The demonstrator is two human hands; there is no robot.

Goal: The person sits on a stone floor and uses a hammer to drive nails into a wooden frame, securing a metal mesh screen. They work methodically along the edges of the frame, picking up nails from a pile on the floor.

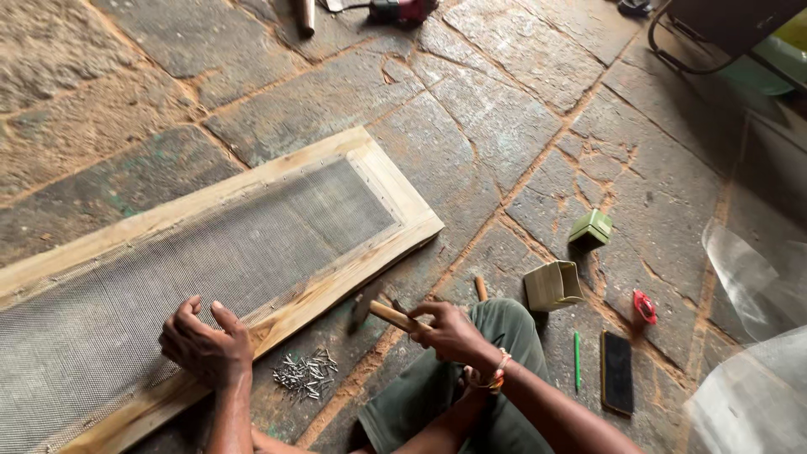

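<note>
Right hand (pixel 450 332) fingers wrap hammer (pixel 382 313); left hand (pixel 204 345) presses mesh (pixel 193 269).

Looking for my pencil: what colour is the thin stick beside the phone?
Green stick, head view.

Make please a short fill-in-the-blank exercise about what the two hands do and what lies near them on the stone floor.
1. The right hand grips the wooden handle of a ____.
2. The left hand rests on the wire ____ stretched over the wooden frame.
3. Between the two hands, a heap of small metal ____ lies on the floor.
4. Beside the green pencil lies a flat black ____.

Missing words: hammer; mesh; nails; phone
</note>
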